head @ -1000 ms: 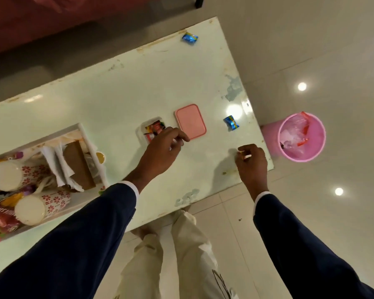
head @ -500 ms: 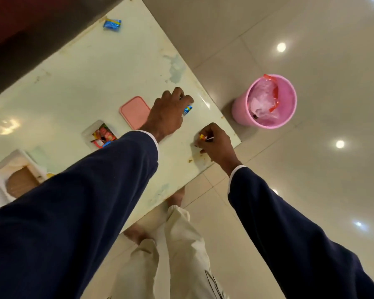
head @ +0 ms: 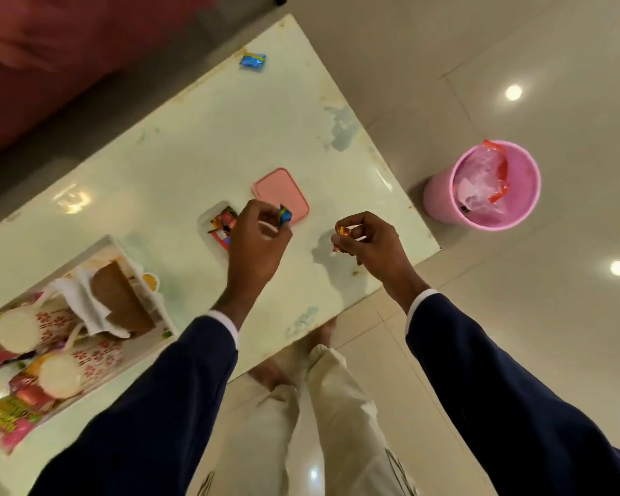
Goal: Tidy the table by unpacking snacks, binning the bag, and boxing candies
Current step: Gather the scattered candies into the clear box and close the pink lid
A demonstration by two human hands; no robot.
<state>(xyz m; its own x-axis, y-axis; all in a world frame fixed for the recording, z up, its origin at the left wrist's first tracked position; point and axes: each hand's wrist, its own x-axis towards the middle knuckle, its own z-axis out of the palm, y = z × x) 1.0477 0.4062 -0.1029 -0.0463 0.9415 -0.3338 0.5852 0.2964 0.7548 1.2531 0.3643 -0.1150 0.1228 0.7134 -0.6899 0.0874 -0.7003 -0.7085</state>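
Note:
My left hand (head: 256, 241) pinches a blue wrapped candy (head: 284, 215) above the table, between the clear candy box (head: 215, 223) and its pink lid (head: 280, 193). The box holds red and orange sweets and is partly hidden by that hand. My right hand (head: 371, 239) is lifted near the table's right corner, fingers closed on a small red and yellow candy (head: 341, 233). Another blue candy (head: 252, 61) lies alone at the far edge of the pale green table (head: 179, 155). A pink bin (head: 487, 186) on the floor at the right holds a crumpled clear bag with red trim.
A white tray (head: 122, 245) at the left carries two flowered cups, tissues, a brown box and pink snack packets. A red sofa runs along the far side. My legs and bare feet stand at the table's near edge on glossy tiles.
My left hand picked the blue candy up from the spot right of the lid and drew back toward the box. My right hand lifted off the table with its candy.

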